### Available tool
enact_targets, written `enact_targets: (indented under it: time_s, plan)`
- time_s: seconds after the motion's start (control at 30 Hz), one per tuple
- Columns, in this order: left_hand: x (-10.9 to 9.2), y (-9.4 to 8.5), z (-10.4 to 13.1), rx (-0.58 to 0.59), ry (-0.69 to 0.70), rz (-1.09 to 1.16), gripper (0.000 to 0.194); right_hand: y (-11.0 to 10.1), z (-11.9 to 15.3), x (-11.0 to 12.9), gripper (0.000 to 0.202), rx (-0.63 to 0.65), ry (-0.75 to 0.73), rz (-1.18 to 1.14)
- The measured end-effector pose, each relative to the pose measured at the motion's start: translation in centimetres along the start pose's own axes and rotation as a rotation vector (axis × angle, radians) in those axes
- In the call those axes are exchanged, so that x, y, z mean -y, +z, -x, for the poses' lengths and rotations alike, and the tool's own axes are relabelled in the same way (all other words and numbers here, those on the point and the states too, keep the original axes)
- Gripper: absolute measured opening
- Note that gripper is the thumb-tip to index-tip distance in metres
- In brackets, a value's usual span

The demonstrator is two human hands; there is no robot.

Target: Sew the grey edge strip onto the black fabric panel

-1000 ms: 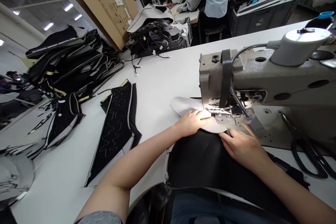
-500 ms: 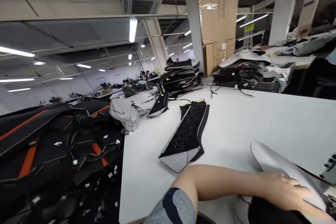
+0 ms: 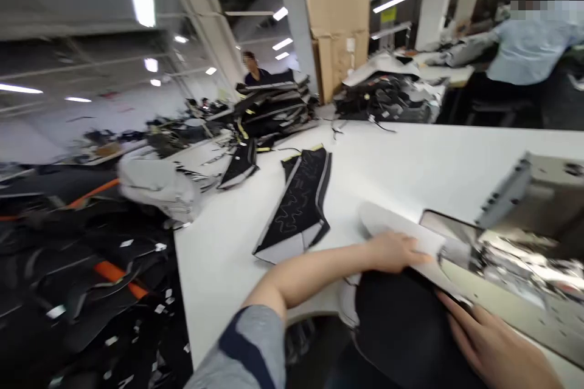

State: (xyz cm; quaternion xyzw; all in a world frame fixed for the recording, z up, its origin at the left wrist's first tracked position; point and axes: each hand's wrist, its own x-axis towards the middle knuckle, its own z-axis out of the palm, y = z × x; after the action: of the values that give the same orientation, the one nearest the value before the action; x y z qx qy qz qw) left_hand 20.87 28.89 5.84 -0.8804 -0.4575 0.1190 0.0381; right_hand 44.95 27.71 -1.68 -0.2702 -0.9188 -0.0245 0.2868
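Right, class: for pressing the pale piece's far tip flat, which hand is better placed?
The left, I'd judge: the left hand lies on the pale piece, nearer that tip, while the right hand is farther off, at the edge of the black piece.

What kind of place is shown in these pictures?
Probably a sewing workshop: a sewing machine stands on the white table, dark cut pieces are piled in a stack, and both hands hold material beside the machine.

left hand [image 3: 396,251] palm down, right hand [image 3: 495,340] angled inward
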Motion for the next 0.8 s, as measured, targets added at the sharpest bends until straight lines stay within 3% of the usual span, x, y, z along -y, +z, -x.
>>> enact_targets:
  time_s: [0.1,0.2,0.4,0.47,0.6,0.7,0.8]
  plan:
    - [2.1,1.4,3.3,-0.111,-0.357,0.360,0.053,-0.4,-0.6,2.4,0.039,0.114,-0.019,0.096]
    - [3.2,1.7,4.7,-0.216,-0.504,0.536,0.049,-0.6,-2.3,3.4,0.038,0.148,0.023,0.101]
    - [1.9,2.3,3.9,-0.067,-0.383,0.296,0.052,-1.7,-2.2,4.1,0.038,0.149,0.092,0.075]
    - [1.6,3.0,3.6,-0.112,-0.395,0.321,0.049,-2.2,-2.0,3.9,0.037,0.169,0.112,0.039]
    - [1.6,3.7,3.6,-0.282,-0.464,0.592,0.040,-2.8,-3.3,2.7,0.030,0.262,0.141,-0.086]
    - [1.7,3.7,3.8,-0.321,-0.428,0.630,0.040,-2.2,-6.2,1.7,0.023,0.400,0.189,-0.130]
    - [1.5,3.7,4.1,-0.318,-0.369,0.597,0.041,-0.6,-9.8,1.2,0.026,0.431,0.347,-0.152]
